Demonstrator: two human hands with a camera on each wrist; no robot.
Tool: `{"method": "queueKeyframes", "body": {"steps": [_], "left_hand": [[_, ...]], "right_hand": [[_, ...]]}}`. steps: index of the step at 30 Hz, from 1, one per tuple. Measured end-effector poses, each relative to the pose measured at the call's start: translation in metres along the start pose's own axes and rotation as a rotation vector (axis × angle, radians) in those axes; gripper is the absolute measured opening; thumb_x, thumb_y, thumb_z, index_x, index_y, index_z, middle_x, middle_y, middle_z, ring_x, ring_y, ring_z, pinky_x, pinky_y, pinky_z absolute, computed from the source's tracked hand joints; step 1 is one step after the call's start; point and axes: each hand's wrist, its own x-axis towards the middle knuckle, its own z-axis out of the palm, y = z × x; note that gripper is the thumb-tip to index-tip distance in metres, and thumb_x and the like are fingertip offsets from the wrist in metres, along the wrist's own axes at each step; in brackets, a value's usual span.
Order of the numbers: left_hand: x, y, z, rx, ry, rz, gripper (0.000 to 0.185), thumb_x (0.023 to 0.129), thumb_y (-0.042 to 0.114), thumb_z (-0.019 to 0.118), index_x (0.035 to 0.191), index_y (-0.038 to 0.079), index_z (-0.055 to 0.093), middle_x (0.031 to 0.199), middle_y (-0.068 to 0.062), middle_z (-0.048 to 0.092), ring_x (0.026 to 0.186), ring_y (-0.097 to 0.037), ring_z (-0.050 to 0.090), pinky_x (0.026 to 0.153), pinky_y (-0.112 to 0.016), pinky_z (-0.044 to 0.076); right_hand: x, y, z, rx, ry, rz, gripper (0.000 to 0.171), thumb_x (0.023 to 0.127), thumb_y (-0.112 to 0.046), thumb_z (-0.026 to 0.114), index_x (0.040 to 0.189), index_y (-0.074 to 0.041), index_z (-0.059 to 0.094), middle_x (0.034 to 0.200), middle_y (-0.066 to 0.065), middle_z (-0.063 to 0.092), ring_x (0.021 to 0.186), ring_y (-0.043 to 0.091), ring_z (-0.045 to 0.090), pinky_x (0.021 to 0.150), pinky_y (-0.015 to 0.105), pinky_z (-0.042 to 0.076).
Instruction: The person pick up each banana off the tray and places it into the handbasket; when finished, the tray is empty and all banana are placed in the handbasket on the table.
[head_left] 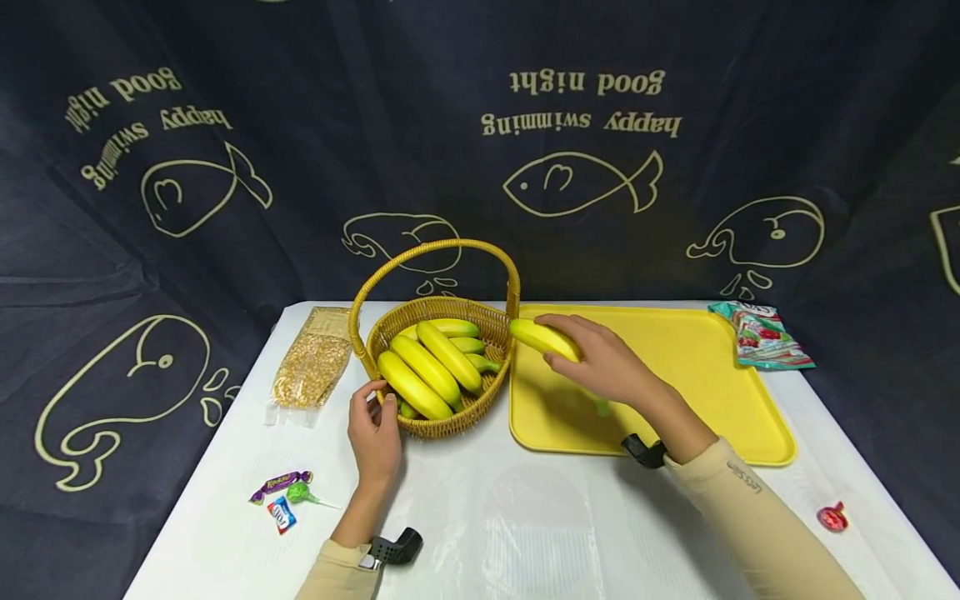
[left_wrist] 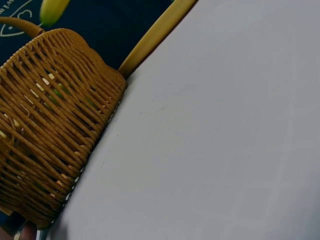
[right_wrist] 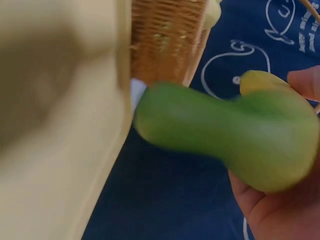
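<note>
My right hand (head_left: 603, 362) holds a yellow banana (head_left: 546, 339) above the left part of the yellow tray (head_left: 675, 433), close to the basket. In the right wrist view the banana's green end (right_wrist: 200, 122) is blurred and points toward the basket and tray. A wicker basket (head_left: 450, 427) with a tall arched handle stands left of the tray, holding several bananas (head_left: 426, 367). At its front left, my left hand (head_left: 375, 437) grips the side, fingers curled at the rim. Only a fingertip (left_wrist: 28, 231) of it shows low in the left wrist view.
Left of the basket lies a clear bag of yellow grains (head_left: 311, 367). Nearer are a purple-wrapped candy (head_left: 280, 485), a green lollipop (head_left: 298, 492) and a small blue-and-red packet (head_left: 282, 515). A candy bag (head_left: 761, 336) overlaps the tray's far right corner; a red-wrapped candy (head_left: 832, 517) lies front right.
</note>
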Motion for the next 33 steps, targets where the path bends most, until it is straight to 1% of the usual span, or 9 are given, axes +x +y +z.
{"method": "queueKeyframes", "body": {"steps": [4, 7, 13, 17, 21, 25, 28, 31, 33], "left_hand": [[0.000, 0.001, 0.000, 0.003, 0.001, 0.008, 0.025, 0.094, 0.002, 0.054, 0.118, -0.005, 0.058, 0.120, -0.021, 0.055, 0.101, -0.034, 0.057, 0.083, -0.042, 0.045], [-0.001, 0.003, -0.001, 0.012, -0.005, 0.009, 0.025, 0.094, 0.002, 0.053, 0.118, -0.006, 0.058, 0.120, -0.022, 0.055, 0.101, -0.034, 0.056, 0.082, -0.040, 0.045], [-0.001, 0.003, -0.003, 0.014, 0.016, 0.001, 0.025, 0.094, 0.002, 0.053, 0.118, -0.005, 0.057, 0.120, -0.021, 0.055, 0.102, -0.035, 0.055, 0.081, -0.036, 0.043], [-0.002, -0.014, -0.001, 0.012, 0.008, -0.012, 0.025, 0.095, 0.006, 0.053, 0.119, -0.002, 0.058, 0.121, -0.018, 0.055, 0.102, -0.033, 0.056, 0.080, -0.035, 0.043], [0.001, -0.033, 0.002, 0.032, -0.002, -0.019, 0.025, 0.097, 0.013, 0.054, 0.121, 0.007, 0.059, 0.124, -0.008, 0.056, 0.104, -0.026, 0.056, 0.082, -0.031, 0.044], [0.003, -0.039, 0.003, 0.041, 0.004, -0.026, 0.025, 0.097, 0.014, 0.054, 0.121, 0.011, 0.059, 0.124, -0.005, 0.055, 0.104, -0.023, 0.056, 0.083, -0.028, 0.044], [0.002, -0.035, 0.003, 0.035, 0.004, -0.020, 0.025, 0.096, 0.011, 0.054, 0.120, 0.005, 0.059, 0.123, -0.010, 0.056, 0.103, -0.028, 0.056, 0.081, -0.028, 0.043], [0.000, -0.019, 0.002, 0.021, -0.002, -0.010, 0.025, 0.095, 0.006, 0.053, 0.119, -0.001, 0.058, 0.121, -0.017, 0.055, 0.102, -0.032, 0.056, 0.080, -0.026, 0.043], [0.000, -0.009, 0.002, 0.018, -0.008, -0.001, 0.026, 0.095, 0.005, 0.052, 0.119, -0.004, 0.057, 0.120, -0.020, 0.055, 0.101, -0.033, 0.056, 0.080, -0.027, 0.043]], "right_hand": [[0.022, -0.010, 0.004, -0.024, -0.036, -0.043, 0.053, 0.091, -0.039, 0.062, 0.141, -0.031, 0.047, 0.125, -0.007, 0.055, 0.082, 0.015, 0.052, 0.070, 0.035, 0.044], [0.038, -0.017, 0.008, -0.012, -0.063, -0.071, 0.054, 0.091, -0.036, 0.062, 0.142, -0.028, 0.045, 0.124, -0.004, 0.056, 0.082, 0.016, 0.053, 0.071, 0.035, 0.044], [0.069, -0.035, 0.016, 0.006, -0.103, -0.103, 0.054, 0.092, -0.040, 0.059, 0.143, -0.028, 0.044, 0.125, -0.004, 0.055, 0.084, 0.015, 0.053, 0.071, 0.034, 0.045], [0.083, -0.042, 0.022, -0.034, -0.126, -0.105, 0.054, 0.092, -0.039, 0.059, 0.142, -0.026, 0.043, 0.119, -0.003, 0.057, 0.083, 0.014, 0.054, 0.069, 0.033, 0.046], [0.097, -0.048, 0.028, -0.090, -0.138, -0.105, 0.056, 0.092, -0.038, 0.059, 0.143, -0.022, 0.042, 0.117, -0.001, 0.057, 0.081, 0.015, 0.053, 0.068, 0.033, 0.046], [0.113, -0.052, 0.034, -0.115, -0.128, -0.086, 0.059, 0.092, -0.040, 0.059, 0.144, -0.020, 0.040, 0.116, 0.000, 0.058, 0.079, 0.015, 0.054, 0.066, 0.033, 0.045], [0.124, -0.055, 0.039, -0.122, -0.126, -0.067, 0.061, 0.092, -0.041, 0.058, 0.145, -0.020, 0.039, 0.114, 0.001, 0.059, 0.074, 0.015, 0.055, 0.063, 0.032, 0.045], [0.134, -0.059, 0.043, -0.109, -0.138, -0.044, 0.062, 0.092, -0.041, 0.058, 0.147, -0.019, 0.037, 0.108, 0.002, 0.059, 0.066, 0.017, 0.055, 0.058, 0.032, 0.045], [0.139, -0.061, 0.047, -0.116, -0.159, -0.020, 0.063, 0.092, -0.040, 0.058, 0.147, -0.018, 0.036, 0.105, 0.002, 0.059, 0.065, 0.018, 0.055, 0.057, 0.033, 0.045]]}}
